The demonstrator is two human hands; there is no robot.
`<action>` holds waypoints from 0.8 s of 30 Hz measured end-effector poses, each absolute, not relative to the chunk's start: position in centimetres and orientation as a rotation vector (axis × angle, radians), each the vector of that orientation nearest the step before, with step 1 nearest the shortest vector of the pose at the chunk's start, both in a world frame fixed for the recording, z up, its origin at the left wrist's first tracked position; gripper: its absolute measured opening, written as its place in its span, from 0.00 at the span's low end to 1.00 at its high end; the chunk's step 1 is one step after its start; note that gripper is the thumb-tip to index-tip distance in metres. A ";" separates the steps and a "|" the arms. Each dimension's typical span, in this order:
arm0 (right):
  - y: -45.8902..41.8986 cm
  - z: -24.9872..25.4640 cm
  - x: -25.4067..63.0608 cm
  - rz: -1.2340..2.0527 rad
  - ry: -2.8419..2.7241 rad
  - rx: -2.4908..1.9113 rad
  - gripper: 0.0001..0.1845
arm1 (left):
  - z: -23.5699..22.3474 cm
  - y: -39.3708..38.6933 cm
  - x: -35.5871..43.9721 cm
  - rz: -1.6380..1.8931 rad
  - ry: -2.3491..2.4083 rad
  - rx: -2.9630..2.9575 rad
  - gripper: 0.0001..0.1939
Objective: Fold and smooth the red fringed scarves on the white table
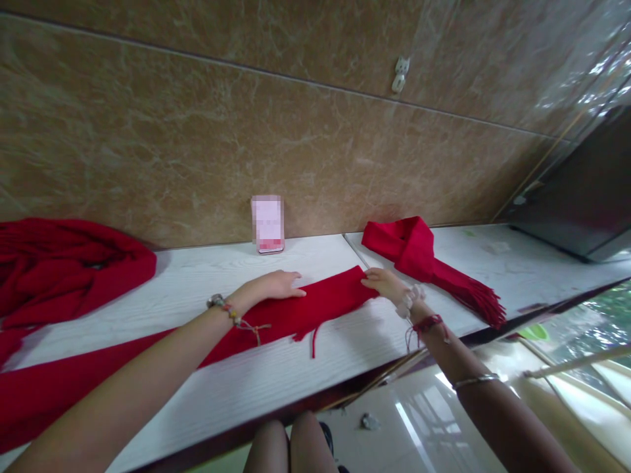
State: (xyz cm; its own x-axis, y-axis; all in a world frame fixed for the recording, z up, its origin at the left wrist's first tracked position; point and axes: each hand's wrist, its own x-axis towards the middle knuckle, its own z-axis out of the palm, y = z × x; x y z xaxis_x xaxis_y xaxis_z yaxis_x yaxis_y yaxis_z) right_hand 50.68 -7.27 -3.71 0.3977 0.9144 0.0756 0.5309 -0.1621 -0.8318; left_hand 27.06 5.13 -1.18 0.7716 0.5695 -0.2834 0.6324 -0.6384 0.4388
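Note:
A long red scarf [323, 299] lies flat across the white table, running from the left edge to a folded end near the middle, with a little fringe showing at its near side. Over its far edge my left hand [280, 284] rests with thumb and fingers apart, nothing gripped. At the folded end, my right hand [384, 284] has its fingers closed on the scarf's edge. Just beyond that hand sits another red scarf [417, 253], folded and looped, its fringe pointing toward the near right. Bracelets circle both wrists.
A heap of red cloth [89, 269] lies at the left on the white table [207, 263]. A phone [269, 223] leans upright against the brown marbled wall [197, 144]. A dark panel [576, 184] stands at the far right. My knees [290, 443] are below the table edge.

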 end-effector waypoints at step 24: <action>-7.1 -6.1 52.0 0.288 -1.420 -2.091 0.07 | -3.9 0.5 25.3 -0.397 0.402 2.928 0.41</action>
State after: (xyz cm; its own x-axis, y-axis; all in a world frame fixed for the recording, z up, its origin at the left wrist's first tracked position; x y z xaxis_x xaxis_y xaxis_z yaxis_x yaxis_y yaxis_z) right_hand 51.98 -7.15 -6.09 0.4073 0.9018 0.1443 0.7747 -0.2575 -0.5776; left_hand 25.34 0.54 -3.88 0.9287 0.2416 -0.2814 0.2840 -0.9512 0.1205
